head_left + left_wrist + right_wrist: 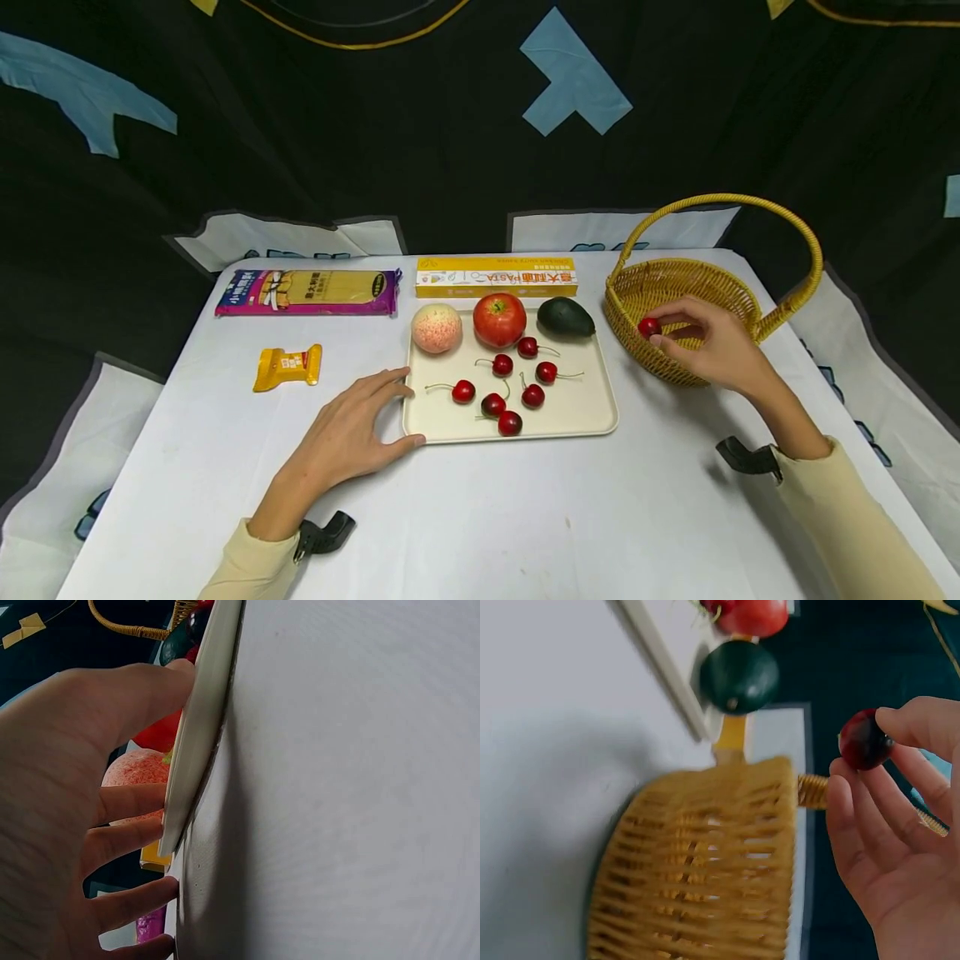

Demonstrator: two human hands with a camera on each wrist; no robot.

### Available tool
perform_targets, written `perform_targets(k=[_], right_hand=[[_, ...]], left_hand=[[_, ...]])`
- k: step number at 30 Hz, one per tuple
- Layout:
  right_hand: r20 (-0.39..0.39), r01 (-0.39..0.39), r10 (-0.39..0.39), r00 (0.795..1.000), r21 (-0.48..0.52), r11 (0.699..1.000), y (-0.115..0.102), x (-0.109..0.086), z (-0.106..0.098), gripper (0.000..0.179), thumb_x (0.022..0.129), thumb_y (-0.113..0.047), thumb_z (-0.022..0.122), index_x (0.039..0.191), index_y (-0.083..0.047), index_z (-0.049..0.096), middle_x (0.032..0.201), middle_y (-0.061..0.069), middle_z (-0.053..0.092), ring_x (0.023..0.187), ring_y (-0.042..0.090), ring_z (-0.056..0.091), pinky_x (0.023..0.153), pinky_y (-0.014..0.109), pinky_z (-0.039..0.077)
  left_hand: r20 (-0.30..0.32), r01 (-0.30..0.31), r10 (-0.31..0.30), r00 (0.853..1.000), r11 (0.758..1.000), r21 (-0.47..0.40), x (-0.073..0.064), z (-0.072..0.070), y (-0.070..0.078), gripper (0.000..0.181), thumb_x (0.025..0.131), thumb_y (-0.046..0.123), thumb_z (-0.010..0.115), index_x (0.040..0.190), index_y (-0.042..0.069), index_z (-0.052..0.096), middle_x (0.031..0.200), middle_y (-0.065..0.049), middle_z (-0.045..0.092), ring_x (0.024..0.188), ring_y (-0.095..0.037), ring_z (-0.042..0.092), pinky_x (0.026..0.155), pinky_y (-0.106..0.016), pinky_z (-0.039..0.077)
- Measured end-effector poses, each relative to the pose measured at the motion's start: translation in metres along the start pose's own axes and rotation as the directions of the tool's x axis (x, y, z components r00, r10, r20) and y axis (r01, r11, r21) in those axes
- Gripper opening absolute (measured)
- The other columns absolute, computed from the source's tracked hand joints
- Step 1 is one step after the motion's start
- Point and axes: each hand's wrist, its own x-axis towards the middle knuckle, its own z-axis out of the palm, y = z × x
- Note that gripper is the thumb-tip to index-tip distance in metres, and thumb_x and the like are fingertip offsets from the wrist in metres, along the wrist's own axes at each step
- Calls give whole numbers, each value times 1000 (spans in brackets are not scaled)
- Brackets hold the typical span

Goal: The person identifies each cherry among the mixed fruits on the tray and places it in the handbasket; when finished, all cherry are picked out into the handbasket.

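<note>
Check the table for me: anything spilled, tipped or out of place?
Nothing stands out. The basket stands upright, the tray lies flat with its fruit on it, and the packets sit tidily. The right hand pinches a cherry over the basket; the left hand rests against the tray.

Open cloth near both hands, clutter beyond the fingers

The table [525, 517] lies bare between the left hand [345, 442] and the right hand [712, 342], and on the near side of both; the tray [585, 417] touches the left fingertips, with cherries [495, 392] spread over it and peach [437, 327], tomato [499, 319] and avocado [566, 317] lining its far edge; the basket [675, 287] wall and arched handle [750, 204] ring the right hand; a candy packet [288, 367] lies left of the left hand, well apart.
</note>
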Motion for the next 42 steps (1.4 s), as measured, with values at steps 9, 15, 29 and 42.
perform_targets(k=[9, 15, 29, 42], right_hand=[[-1, -114, 114, 993, -13, 993, 30, 11, -3, 33, 94, -2, 81, 125, 2, 71, 121, 19, 70, 108, 31, 71, 85, 8, 55], [31, -163, 164, 986, -24, 986, 45, 20, -4, 33, 97, -7, 80, 127, 1, 69, 125, 21, 70, 116, 43, 70, 85, 6, 52], [124, -207, 220, 968, -108, 972, 71, 41, 3, 33, 99, -10, 78, 130, -1, 69, 127, 21, 70, 117, 42, 70, 98, 54, 60], [195, -240, 266, 944, -143, 960, 81, 50, 5, 32, 96, -3, 79, 127, -1, 70, 129, 25, 69, 119, 45, 67, 102, 64, 55]], left_hand=[[-6, -4, 4, 1000, 1000, 5, -1, 0, 0, 65, 84, 61, 86, 131, 18, 72, 163, -2, 52, 147, -32, 52, 113, -60, 50], [1, 2, -2, 1000, 1000, 1, 0, 1, -1, 64, 84, 60, 86, 131, 19, 72, 164, -1, 52, 147, -32, 52, 114, -61, 49], [9, 7, -7, 1000, 1000, 11, 0, 1, -1, 64, 85, 61, 85, 132, 19, 72, 164, -2, 52, 147, -32, 52, 114, -61, 49], [1, 0, 0, 1000, 1000, 6, 0, 1, -1, 65, 84, 60, 86, 132, 19, 72, 164, 0, 51, 148, -31, 51, 113, -60, 50]])
